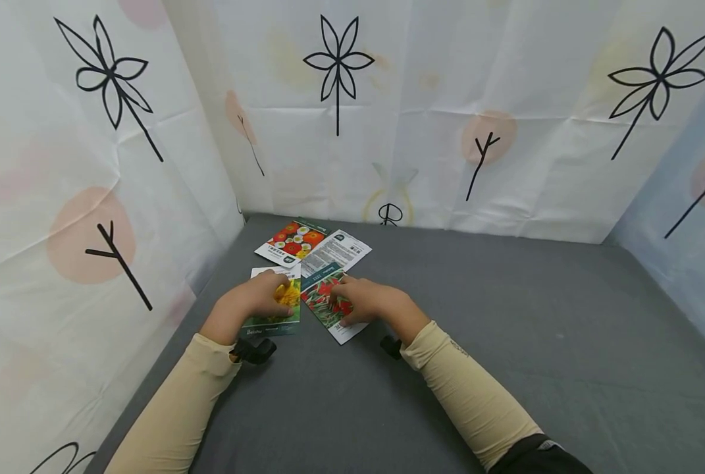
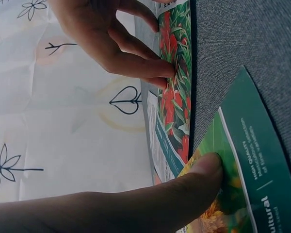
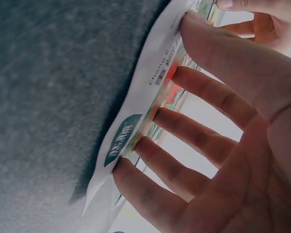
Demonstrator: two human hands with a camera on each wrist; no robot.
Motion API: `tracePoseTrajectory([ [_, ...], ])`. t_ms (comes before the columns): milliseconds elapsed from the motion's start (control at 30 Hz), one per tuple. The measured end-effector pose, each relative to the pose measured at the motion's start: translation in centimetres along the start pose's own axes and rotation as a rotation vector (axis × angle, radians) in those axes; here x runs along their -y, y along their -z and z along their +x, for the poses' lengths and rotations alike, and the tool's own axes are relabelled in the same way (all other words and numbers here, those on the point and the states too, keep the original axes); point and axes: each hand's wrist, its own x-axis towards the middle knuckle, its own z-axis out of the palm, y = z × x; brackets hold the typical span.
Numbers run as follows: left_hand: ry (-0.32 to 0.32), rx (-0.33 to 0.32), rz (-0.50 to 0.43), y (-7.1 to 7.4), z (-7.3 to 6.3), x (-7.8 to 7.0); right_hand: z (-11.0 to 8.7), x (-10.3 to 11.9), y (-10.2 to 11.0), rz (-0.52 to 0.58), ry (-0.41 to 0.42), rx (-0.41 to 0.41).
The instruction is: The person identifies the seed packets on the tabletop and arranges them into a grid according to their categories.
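Note:
Four-cornered paper seed packets with flower pictures lie in a cluster on the grey table. My left hand [image 1: 259, 295] rests on the yellow-flower packet [image 1: 293, 296], its straight thumb [image 2: 206, 167] pressing near the green band in the left wrist view. Beside it, my right hand [image 1: 371, 299] touches the red-flower packet [image 1: 322, 309], which lies tilted with its white end toward me. Spread fingertips [image 3: 123, 167] meet that packet's face in the right wrist view. Part of the yellow-flower packet is hidden under the left hand.
Behind the hands lie an orange-and-white-flower packet [image 1: 295, 240] and a packet showing its printed white back [image 1: 343, 249], overlapping the others. The grey cloth table [image 1: 506, 329] extends right. White patterned curtains [image 1: 423, 118] stand along its back and sides.

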Motion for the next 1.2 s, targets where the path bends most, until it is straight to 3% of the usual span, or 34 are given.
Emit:
tracePoseTrajectory([
  [233,0.009,0.005,-0.003,0.12,-0.08,-0.26,-0.1,0.06,0.13,-0.015,-0.043,0.02],
  [633,0.011,0.004,-0.006,0.93,-0.4,-0.65,0.16,0.33,0.23,-0.029,-0.029,-0.002],
  [900,0.0,0.025,0.0,0.82,0.01,-0.69,-0.14,0.19,-0.01,0.04,-0.01,0.004],
  [1200,0.016,0.027,-0.018,0.85,-0.37,-0.81,0.05,0.43,-0.01,0.013,-0.027,0.012],
])
